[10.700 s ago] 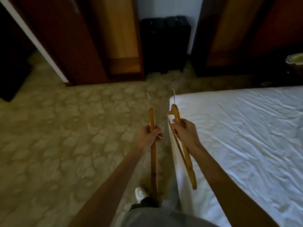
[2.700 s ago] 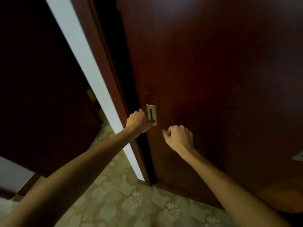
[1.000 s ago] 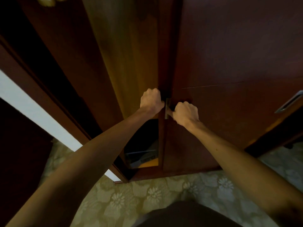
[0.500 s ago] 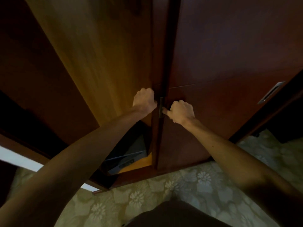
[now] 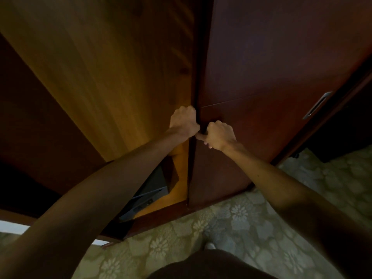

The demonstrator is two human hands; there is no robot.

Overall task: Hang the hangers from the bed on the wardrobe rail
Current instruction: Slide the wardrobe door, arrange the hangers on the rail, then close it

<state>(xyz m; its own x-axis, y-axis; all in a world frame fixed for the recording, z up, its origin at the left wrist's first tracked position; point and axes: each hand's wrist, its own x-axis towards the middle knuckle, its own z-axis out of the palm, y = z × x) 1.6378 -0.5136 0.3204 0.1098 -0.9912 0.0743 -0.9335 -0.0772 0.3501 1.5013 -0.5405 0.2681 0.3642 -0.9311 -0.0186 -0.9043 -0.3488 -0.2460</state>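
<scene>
No hanger and no rail is in view. My left hand point(image 5: 184, 122) is closed around the vertical edge of the dark red-brown wardrobe door point(image 5: 261, 73). My right hand point(image 5: 218, 134) is curled on the same door just right of that edge, about level with the left hand, thumb pointing left. To the left of the door edge the wardrobe stands open, and its light wood inner panel point(image 5: 120, 77) is visible. Both forearms reach up from the bottom corners.
A dark grey box point(image 5: 150, 195) lies on the wardrobe floor inside the opening. A recessed metal handle point(image 5: 317, 107) sits on the door's far right. Patterned floor point(image 5: 241, 218) runs below, with my shoe tip point(image 5: 209, 246) near the wardrobe base.
Ten seconds ago each hand held a wooden hanger by the bed; now neither does. Over the last second both hands stayed on the door edge and the opening left of it widened.
</scene>
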